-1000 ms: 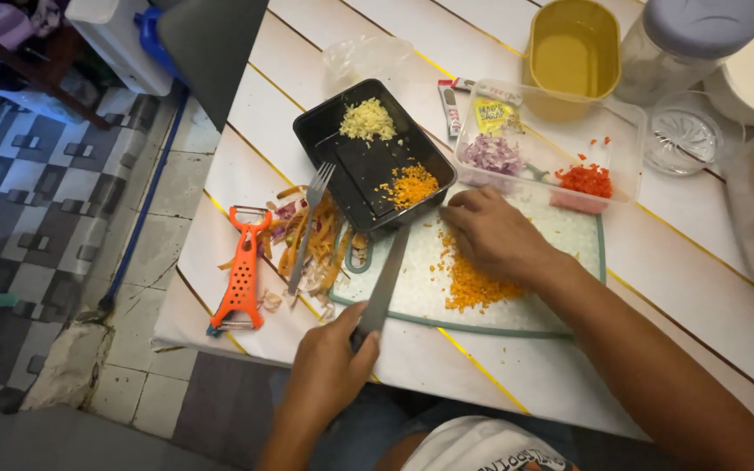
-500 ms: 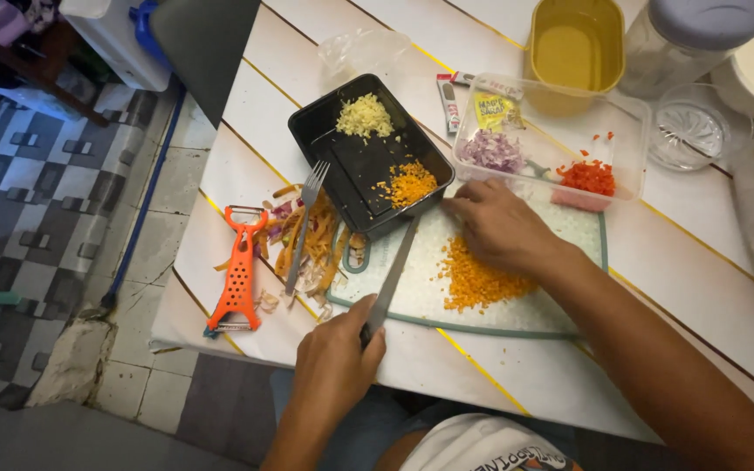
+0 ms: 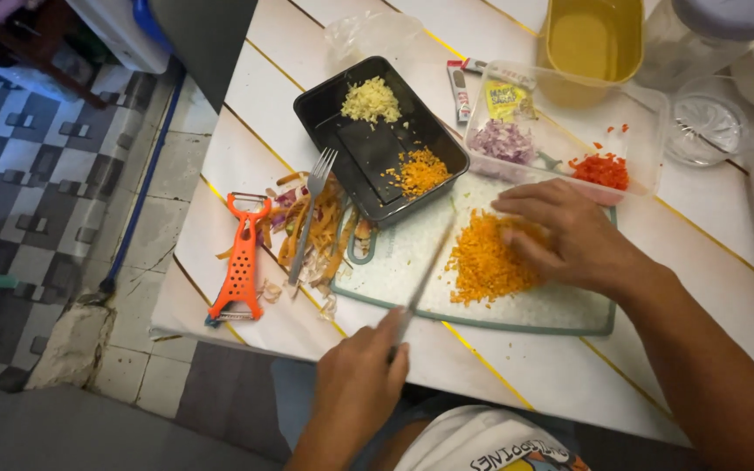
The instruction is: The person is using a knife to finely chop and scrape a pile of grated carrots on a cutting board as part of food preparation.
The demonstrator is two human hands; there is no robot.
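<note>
While one knife (image 3: 421, 283) cuts, two hands (image 3: 355, 388) work.

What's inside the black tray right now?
The black tray holds a pale yellow minced pile at the far end and an orange chopped pile nearer. What lies beneath either pile is covered.

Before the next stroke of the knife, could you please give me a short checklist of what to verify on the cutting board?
1. Left hand grips the long-bladed kitchen knife by its handle: ok.
2. Right hand fingers clear of the blade: ok, apart from it.
3. Pile of chopped orange vegetable gathered on the translucent green-rimmed cutting board: ok.
4. Board fully on the white slatted table: ok.
5. Blade edge direction: cannot tell.
</note>
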